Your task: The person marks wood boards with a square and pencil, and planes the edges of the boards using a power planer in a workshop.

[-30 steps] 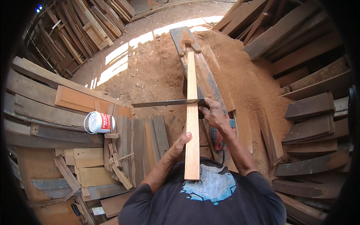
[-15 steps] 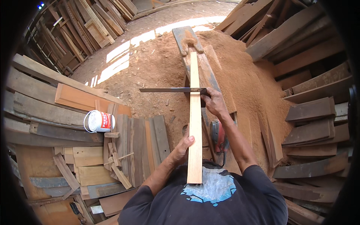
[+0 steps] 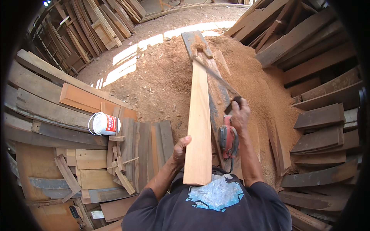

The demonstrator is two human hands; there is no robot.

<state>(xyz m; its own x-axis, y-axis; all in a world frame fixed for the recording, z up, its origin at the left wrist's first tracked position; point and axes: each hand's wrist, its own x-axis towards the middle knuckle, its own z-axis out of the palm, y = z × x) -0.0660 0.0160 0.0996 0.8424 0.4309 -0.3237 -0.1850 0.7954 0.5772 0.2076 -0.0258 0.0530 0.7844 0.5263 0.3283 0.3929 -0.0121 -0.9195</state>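
Observation:
My left hand (image 3: 179, 149) grips the left edge of a pale board (image 3: 198, 154), whose broad face is up and whose far end reaches to the dusty wooden bench (image 3: 212, 77). My right hand (image 3: 239, 113) is closed on the dark handle of a metal try square (image 3: 235, 104), held to the right of the board. Its blurred blade slants up and left toward the board's far end; I cannot tell whether it touches. A red and grey power tool (image 3: 228, 142) with a cord sits on the bench below my right hand.
A white bucket (image 3: 104, 124) with a red label sits on stacked planks at left (image 3: 58, 104). More boards (image 3: 316, 131) line the right side, and timber (image 3: 100, 23) leans at the upper left. Sawdust (image 3: 262, 92) is heaped beside the bench.
The square has moved off the board to the right and swung from crosswise to slanting. The board has rolled to show a broader face, and its far end sits slightly further left.

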